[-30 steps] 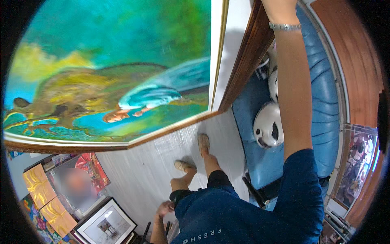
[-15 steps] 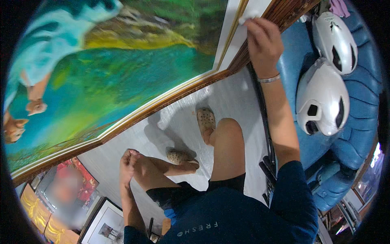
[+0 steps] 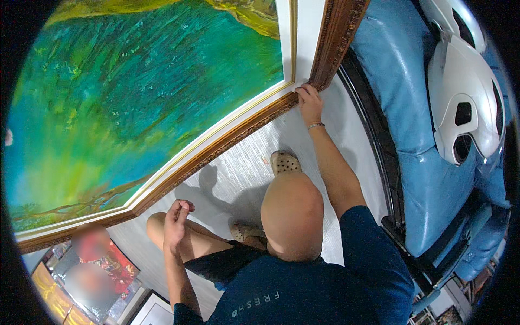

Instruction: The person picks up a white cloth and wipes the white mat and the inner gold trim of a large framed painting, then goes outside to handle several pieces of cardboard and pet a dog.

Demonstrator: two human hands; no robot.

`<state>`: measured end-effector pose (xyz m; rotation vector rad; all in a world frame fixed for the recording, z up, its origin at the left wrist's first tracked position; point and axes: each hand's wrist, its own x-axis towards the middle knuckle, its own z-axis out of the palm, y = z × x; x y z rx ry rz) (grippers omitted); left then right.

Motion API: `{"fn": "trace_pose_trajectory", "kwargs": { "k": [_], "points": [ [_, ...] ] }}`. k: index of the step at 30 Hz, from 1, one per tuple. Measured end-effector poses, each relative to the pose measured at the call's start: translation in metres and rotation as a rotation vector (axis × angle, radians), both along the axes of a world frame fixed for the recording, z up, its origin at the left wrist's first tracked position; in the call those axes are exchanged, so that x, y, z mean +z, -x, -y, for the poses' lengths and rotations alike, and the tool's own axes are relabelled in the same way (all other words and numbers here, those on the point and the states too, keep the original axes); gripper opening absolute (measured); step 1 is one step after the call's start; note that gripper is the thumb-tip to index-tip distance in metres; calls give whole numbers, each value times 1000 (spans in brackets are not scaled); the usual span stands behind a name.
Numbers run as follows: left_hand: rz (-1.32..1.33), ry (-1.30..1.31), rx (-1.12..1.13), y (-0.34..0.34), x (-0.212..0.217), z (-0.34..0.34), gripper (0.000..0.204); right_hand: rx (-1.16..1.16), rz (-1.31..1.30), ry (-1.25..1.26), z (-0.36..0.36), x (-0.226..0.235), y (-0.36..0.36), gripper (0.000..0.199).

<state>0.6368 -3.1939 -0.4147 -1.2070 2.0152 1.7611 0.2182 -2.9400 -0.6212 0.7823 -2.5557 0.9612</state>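
Item: large framed painting [image 3: 146,103], green and turquoise brushwork inside a white liner and a carved brown-and-gold frame, standing on a pale grey floor [image 3: 238,173]. All positions are given from the painting.

1. Left hand [image 3: 176,216]. Below the frame's bottom rail and clear of it, resting on the person's raised left knee. Fingers loosely curled, nothing in them. Half a second ago this hand lay lower and flatter along the leg; it has come up a little, but has not reached the frame.

2. Feet in tan perforated clogs [image 3: 284,161]. On the floor just below the bottom rail, one near the lower right corner.

3. Right hand [image 3: 310,103]. At the painting's lower right corner, where the bottom rail meets the right upright. Fingers bent over the frame edge and touching it; whether they pinch it or merely press cannot be told. A second ago this arm stretched high up the right side; it has since travelled down that edge to the corner. Judged: the grip has moved to the base, where the frame can be steadied or shifted.

4. Blue leather sofa [image 3: 411,135]. Right of the painting, just beyond the upright.

5. White helmets [image 3: 466,108]. On the sofa.
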Motion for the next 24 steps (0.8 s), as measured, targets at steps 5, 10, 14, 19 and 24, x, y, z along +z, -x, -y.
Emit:
{"fn": "trace_pose_trajectory", "kwargs": {
  "k": [5,10,14,19,24],
  "points": [
    [33,8,15,-21,5,-6,19,-142,7,180,4,-13,3,21],
    [10,-7,105,-37,-2,-5,19,-191,-79,318,21,54,22,17],
    [-28,10,60,-46,-10,-1,18,-160,-246,424,51,132,36,13],
    [-62,25,44,-28,1,0,19,-336,-144,356,38,88,27,13],
    [-154,22,81,-9,-5,0,21,-365,25,521,44,95,22,13]
  ]
}}
